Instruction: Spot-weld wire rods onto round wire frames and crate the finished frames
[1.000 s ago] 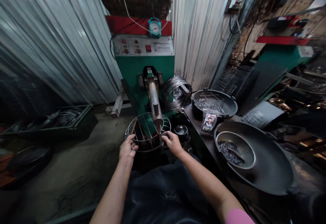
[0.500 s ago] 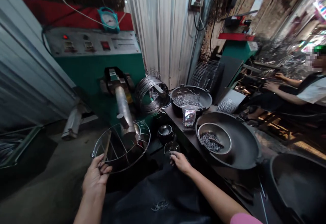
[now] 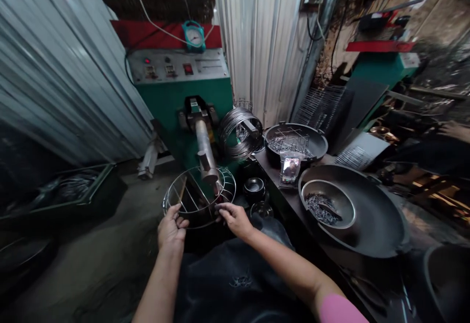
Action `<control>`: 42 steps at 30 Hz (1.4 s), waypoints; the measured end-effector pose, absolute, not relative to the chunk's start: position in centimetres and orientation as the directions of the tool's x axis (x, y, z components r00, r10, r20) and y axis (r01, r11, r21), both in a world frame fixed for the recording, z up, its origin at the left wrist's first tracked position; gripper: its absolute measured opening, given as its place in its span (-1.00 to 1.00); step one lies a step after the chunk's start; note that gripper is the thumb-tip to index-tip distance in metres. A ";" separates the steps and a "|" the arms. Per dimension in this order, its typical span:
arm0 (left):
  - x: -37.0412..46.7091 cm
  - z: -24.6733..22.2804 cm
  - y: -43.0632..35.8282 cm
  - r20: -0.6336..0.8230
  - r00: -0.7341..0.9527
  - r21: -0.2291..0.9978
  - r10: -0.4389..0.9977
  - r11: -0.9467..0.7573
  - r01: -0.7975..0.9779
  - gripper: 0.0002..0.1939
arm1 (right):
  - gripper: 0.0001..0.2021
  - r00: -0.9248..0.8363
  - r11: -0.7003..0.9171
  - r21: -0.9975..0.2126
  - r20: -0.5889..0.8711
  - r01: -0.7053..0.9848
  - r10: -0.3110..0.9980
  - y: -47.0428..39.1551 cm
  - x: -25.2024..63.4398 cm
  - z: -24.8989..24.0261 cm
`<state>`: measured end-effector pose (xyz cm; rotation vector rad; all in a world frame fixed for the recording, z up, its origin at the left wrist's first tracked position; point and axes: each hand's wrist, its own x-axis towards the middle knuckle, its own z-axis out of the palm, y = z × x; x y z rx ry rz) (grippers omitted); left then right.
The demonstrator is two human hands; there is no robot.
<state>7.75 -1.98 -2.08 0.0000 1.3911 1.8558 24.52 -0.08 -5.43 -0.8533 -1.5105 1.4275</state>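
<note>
A round wire basket frame (image 3: 191, 226) hangs in front of me under the metal arm (image 3: 204, 147) of a green machine (image 3: 161, 103). My left hand (image 3: 173, 226) is closed on the left side of its rim, with a thin flat strip (image 3: 182, 191) rising from the fingers. At the right side of the rim is my right hand (image 3: 232, 217), its fingers pinched together; what lies between them is too small to make out. Small bent wire pieces (image 3: 240, 281) lie on the dark cloth over my lap.
A wire coil (image 3: 240, 134) hangs right of the machine. On the bench at right stand a large black pan (image 3: 382, 215) with a bowl (image 3: 348, 210) of small metal pieces, and another pan (image 3: 319, 142) of wire parts. A crate (image 3: 99, 186) sits at left.
My right hand has moved left from beside the small bowls to the basket's rim. The view has turned, so everything sits further right; the other person is mostly out of view.
</note>
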 end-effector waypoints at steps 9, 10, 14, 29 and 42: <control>8.1 -3.2 -1.9 -0.342 -0.690 0.844 0.638 -0.115 -0.524 -0.58 | -0.83 -0.384 0.124 -0.990 0.090 0.065 0.919 1.0 24.9 -6.3; 8.1 -3.3 -1.9 -0.343 -0.690 0.842 0.638 -0.117 -0.527 -0.58 | -0.82 -0.384 0.125 -0.990 0.090 0.067 0.919 1.1 24.9 -6.1; 8.1 -3.3 -1.5 -0.362 -0.700 0.830 0.615 -0.130 -0.543 -0.59 | -0.80 -0.387 0.115 -0.991 0.082 0.063 0.918 1.4 24.8 -5.5; 7.9 -3.5 -0.3 -0.375 -0.706 0.823 0.601 -0.135 -0.552 -0.61 | -0.78 -0.394 0.063 -0.998 0.062 -0.011 0.917 2.6 24.4 -5.3; 8.4 -3.3 0.2 -0.498 -0.691 0.765 0.525 -0.109 -0.634 -0.63 | -0.78 -0.394 0.059 -0.998 0.054 0.002 0.917 3.2 24.2 -5.2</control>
